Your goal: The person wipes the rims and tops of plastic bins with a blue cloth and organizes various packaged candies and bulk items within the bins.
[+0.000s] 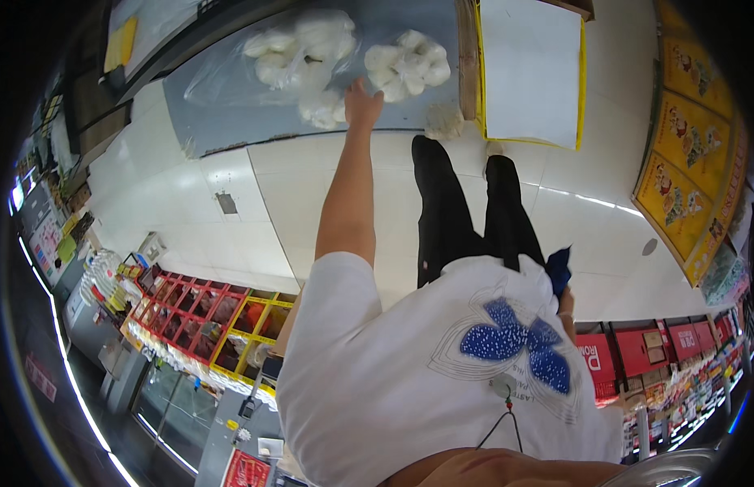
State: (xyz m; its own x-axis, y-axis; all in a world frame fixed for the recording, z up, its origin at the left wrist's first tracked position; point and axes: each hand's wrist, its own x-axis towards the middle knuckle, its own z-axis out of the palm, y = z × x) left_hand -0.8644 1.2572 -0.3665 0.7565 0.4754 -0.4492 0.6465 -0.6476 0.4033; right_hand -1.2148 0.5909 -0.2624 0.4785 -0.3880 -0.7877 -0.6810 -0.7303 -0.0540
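Note:
My left hand [363,105] reaches out over a grey surface [230,125], thumb and fingers apart, and nothing shows in its grasp. Just left of it lies a small clear plastic bag [321,111] of white rounded items; whether the fingers touch it I cannot tell. Beyond are larger clear bags [304,52] of similar white pieces. A cluster of white rounded items [407,66] sits to the hand's upper right. By my hip, my right hand [565,299] is mostly hidden and appears to grip a dark blue cloth [558,271].
A white-topped, yellow-edged box [532,73] stands right of the grey surface. A small bag [444,120] sits by my foot. Yellow printed boxes [687,146] line the far right. Red and yellow crates [197,313] stand behind at left, and red boxes [648,347] behind at right.

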